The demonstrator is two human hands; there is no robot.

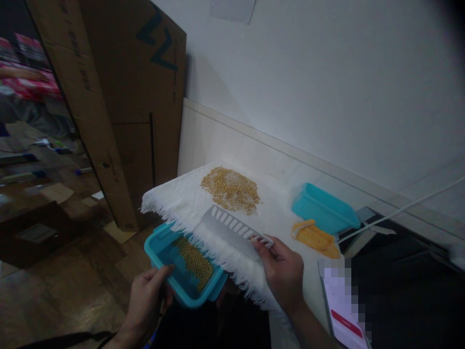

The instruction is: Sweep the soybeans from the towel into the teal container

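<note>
My left hand (147, 300) grips the near rim of a teal plastic container (160, 264) and holds it just under the fringed edge of a white cloth (189, 201). A strip of small yellow beans (196, 261) lies inside the container. My right hand (281, 271) is closed round the handle of a white slotted scraper (232, 228), whose blade lies flat on the cloth and points toward a pile of yellow beans (230, 189) further back.
A second teal container (323, 208) lies on the table by the wall, with an orange bag (316, 237) in front of it. A white cable (403, 208) runs to the right. Tall cardboard boxes (119, 97) stand at the left on a wooden floor. A white card (343, 315) lies near right.
</note>
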